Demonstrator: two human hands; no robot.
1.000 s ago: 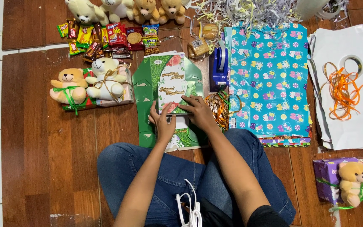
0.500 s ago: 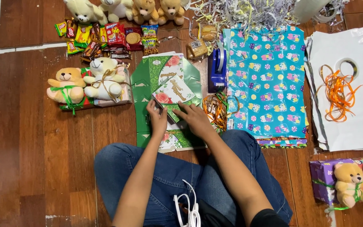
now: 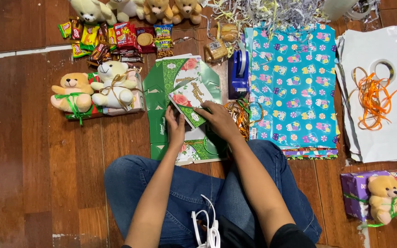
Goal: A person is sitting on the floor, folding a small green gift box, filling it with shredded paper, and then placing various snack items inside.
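**Mia:** What was at the very bottom of the frame?

**Tom:** A white cord [image 3: 207, 227] lay on the person's lap, on blue jeans [image 3: 180, 183]. The person sat on a brown wooden floor [image 3: 47, 160].

**Mia:** What did the hands do?

**Tom:** Both hands were in the middle of the frame. The left hand [image 3: 176, 125] held the lower left side of a small green and white box with roses [image 3: 188, 94]. The right hand [image 3: 219, 118] held its lower right side, with fingers bent around the edge. The box was half folded and tilted. It sat above a pile of flat green box sheets [image 3: 161, 115] on the floor.

**Mia:** What was just beside them?

**Tom:** Curly orange and green ribbon [image 3: 242, 115] touched the right hand. A blue tape holder [image 3: 239, 73] stood just above that. To the right lay blue wrapping paper with candy pictures [image 3: 292, 82].

**Mia:** And on the left?

**Tom:** A tan teddy bear with a green ribbon [image 3: 72, 92] sat next to a white teddy bear [image 3: 113, 85].

**Mia:** What about the lower right?

**Tom:** A tan bear [image 3: 387, 197] sat on a purple wrapped box [image 3: 357, 190].

**Mia:** And far up?

**Tom:** Snack packs [image 3: 116, 39] were at the upper left. More bears [image 3: 138, 9] lined the top edge. Shredded paper [image 3: 272, 14] was at the top middle. White sheets [image 3: 391, 128] with orange ribbon [image 3: 371, 96] and a tape roll [image 3: 384, 69] lay at the right.
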